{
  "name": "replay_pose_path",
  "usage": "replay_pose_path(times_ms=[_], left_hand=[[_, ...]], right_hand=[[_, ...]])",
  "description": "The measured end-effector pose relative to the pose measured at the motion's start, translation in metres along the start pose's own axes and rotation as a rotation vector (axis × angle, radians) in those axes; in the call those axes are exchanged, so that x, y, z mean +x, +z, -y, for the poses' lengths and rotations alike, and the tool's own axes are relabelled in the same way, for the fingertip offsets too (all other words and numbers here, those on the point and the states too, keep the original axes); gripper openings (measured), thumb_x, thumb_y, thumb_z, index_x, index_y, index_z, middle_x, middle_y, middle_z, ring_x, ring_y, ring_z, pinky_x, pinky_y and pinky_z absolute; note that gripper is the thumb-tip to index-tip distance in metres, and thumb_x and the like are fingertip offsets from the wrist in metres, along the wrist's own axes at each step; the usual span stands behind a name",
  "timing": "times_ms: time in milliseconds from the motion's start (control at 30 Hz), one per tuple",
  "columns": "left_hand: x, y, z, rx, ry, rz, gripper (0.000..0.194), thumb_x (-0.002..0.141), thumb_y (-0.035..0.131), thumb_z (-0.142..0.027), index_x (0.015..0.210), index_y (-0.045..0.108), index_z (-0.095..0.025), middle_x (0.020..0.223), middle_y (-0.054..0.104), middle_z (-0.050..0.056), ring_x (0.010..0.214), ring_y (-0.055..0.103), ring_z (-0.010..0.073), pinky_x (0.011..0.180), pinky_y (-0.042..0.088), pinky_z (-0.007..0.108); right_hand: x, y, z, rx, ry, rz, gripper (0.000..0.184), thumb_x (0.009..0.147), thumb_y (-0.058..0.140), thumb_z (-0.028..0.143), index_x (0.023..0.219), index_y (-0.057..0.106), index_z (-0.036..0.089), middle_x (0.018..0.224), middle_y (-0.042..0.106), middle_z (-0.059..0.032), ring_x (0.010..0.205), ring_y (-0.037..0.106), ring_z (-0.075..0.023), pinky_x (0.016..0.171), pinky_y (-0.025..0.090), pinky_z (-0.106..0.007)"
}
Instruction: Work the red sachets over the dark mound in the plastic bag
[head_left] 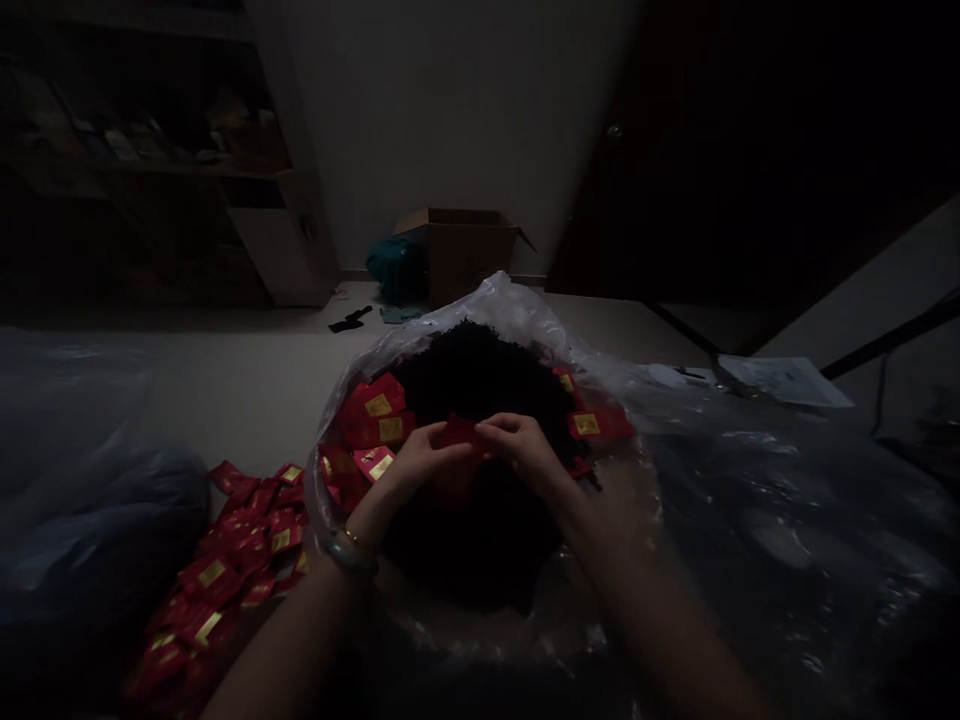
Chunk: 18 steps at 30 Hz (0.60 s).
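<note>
Between my two hands is a small red packet (459, 436), held above a heap of dark loose leaves (480, 370) that looks like tea. My left hand (421, 458) grips the packet's left side, thumb and fingers pinched. On the right edge, the fingertips of my right hand (519, 445) are pinched together. The heap lies in a round container lined with clear plastic (517, 300). Red packets with gold labels (379, 405) rest inside along its left side, and another red packet (600, 424) lies at the right. The packet's lower part is dim and hard to make out.
Many more red packets (240, 545) are piled outside the container at lower left. Plastic-covered bundles lie at the left (82, 470) and right (780, 500). Beyond stand an open cardboard box (472, 255), a teal bag (396, 265) and a shelf unit (285, 235). The room is dark.
</note>
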<state>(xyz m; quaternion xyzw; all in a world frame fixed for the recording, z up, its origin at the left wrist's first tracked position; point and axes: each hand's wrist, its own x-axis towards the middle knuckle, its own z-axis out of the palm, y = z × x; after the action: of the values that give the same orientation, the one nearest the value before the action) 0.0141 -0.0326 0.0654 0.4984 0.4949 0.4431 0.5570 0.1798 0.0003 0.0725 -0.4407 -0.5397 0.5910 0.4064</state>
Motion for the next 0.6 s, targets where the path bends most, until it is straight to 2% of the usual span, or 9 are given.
replay_pose_path(times_ms=[167,300,400,500,600], left_hand=[[0.002,0.001,0.007,0.016,-0.085,0.065,0.045,0.054,0.080,-0.027,0.094,0.067,-0.012,0.076,0.069,0.001,0.064,0.061,0.0143,0.060,0.048,0.024],[0.004,0.001,0.009,-0.009,-0.094,0.114,0.050,0.052,0.082,-0.023,0.098,0.065,-0.012,0.085,0.071,0.004,0.072,0.064,0.0160,0.066,0.051,0.026],[0.003,0.004,0.010,-0.019,-0.118,0.132,0.043,0.052,0.082,-0.025,0.089,0.066,-0.011,0.075,0.069,0.003,0.063,0.061,0.0138,0.060,0.048,0.024],[0.005,0.008,0.012,-0.003,-0.081,0.074,0.036,0.052,0.080,-0.026,0.081,0.066,-0.011,0.067,0.065,0.000,0.057,0.056,0.0110,0.055,0.045,0.022],[0.008,0.010,0.011,0.008,-0.022,0.047,0.034,0.051,0.079,-0.026,0.078,0.065,-0.011,0.062,0.061,-0.002,0.054,0.052,0.0091,0.053,0.042,0.021]], right_hand=[[0.004,-0.011,0.003,-0.226,-0.209,-0.066,0.023,0.062,0.072,0.039,0.057,0.065,0.017,0.054,0.058,0.0008,0.054,0.053,-0.0126,0.052,0.041,-0.024],[0.007,-0.016,0.001,-0.272,-0.200,-0.122,0.025,0.064,0.069,0.041,0.060,0.064,0.017,0.054,0.058,0.0012,0.052,0.053,-0.0134,0.051,0.041,-0.025],[0.007,-0.011,-0.002,-0.278,-0.187,-0.046,0.026,0.071,0.063,0.043,0.066,0.063,0.017,0.059,0.060,0.0004,0.055,0.055,-0.0144,0.052,0.043,-0.026],[0.003,-0.007,0.001,-0.383,-0.353,-0.052,0.020,0.075,0.063,0.036,0.081,0.065,0.018,0.074,0.062,-0.0015,0.067,0.058,-0.0154,0.061,0.047,-0.027],[-0.004,-0.010,0.010,-0.560,-0.532,-0.008,0.024,0.075,0.066,0.030,0.098,0.066,0.020,0.091,0.059,-0.0040,0.077,0.057,-0.0155,0.068,0.047,-0.028]])
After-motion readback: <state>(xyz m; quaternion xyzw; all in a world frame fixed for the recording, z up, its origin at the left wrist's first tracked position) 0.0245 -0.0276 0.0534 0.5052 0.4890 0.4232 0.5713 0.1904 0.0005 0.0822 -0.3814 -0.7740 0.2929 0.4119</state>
